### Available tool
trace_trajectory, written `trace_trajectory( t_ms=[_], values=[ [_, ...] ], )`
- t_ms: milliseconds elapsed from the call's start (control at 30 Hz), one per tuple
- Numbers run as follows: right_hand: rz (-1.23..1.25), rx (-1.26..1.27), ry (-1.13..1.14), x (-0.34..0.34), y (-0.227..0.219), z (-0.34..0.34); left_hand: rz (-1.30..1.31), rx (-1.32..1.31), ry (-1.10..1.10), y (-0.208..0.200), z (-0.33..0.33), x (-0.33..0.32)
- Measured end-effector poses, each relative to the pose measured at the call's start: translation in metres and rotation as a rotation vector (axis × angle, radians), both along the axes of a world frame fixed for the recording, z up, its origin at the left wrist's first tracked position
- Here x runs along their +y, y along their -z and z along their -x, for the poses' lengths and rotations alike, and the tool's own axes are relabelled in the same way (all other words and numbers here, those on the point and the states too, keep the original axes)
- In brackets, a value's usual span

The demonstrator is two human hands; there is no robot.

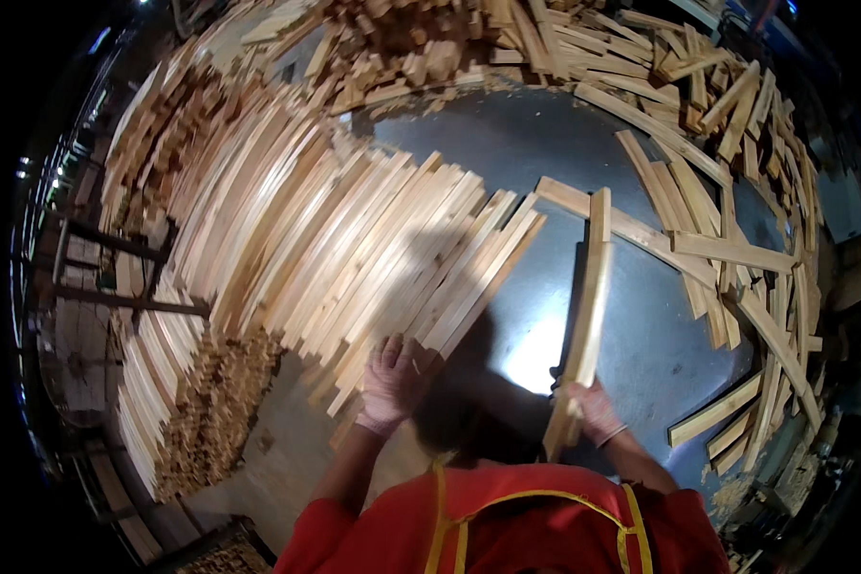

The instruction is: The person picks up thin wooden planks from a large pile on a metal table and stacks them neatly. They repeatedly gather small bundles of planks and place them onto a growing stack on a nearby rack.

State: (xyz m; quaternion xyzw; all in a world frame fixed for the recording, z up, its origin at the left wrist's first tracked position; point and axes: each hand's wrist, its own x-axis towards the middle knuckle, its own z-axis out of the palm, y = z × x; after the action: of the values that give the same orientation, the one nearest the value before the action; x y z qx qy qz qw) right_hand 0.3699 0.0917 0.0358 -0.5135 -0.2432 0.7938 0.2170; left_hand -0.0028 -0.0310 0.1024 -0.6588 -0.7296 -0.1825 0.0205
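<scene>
1. At the near edge of the dark metal table [645,383], your right hand [595,409] is closed around the near part of the held strips [586,325], apparently two wooden pieces laid together, running away from you toward the far edge.
2. Just left of it, your left hand [392,383] lies by the near ends of a long row of strips [373,239], fingers loosely extended; whether it grips one, you cannot tell from here.
3. Beyond that hand, the row spreads leftward, its pieces side by side and slanted.
4. Toward the right edge, loose strips [736,251] lie crossed over each other.
5. Around the far right corner, a jumbled heap [698,86] of wood rises.
</scene>
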Motion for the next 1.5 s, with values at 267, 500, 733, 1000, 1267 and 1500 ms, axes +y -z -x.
trace_trajectory(
  t_ms=[267,500,733,1000,1267,1500],
  values=[
    [-0.562,-0.76,-0.964,-0.018,-0.047,0.147,-0.096,-0.141,-0.348,0.025,0.079,-0.136],
    [-0.79,-0.183,-1.026,0.024,-0.061,0.154,-0.064,-0.111,-0.325,0.026,0.069,-0.141],
    [-1.241,-1.574,-0.71,0.21,-0.075,-0.027,0.134,-0.11,0.002,-0.002,-0.03,-0.021],
    [-0.93,-1.628,-0.986,0.279,-0.076,-0.047,0.057,0.01,-0.02,0.013,-0.034,-0.007],
    [-0.455,-0.357,-0.03,0.246,0.017,-0.045,0.097,-0.064,-0.17,0.017,-0.044,-0.043],
    [-0.773,-0.671,-0.606,0.104,0.003,0.122,0.44,-0.525,-0.546,0.019,-0.006,-0.191]
  ],
)
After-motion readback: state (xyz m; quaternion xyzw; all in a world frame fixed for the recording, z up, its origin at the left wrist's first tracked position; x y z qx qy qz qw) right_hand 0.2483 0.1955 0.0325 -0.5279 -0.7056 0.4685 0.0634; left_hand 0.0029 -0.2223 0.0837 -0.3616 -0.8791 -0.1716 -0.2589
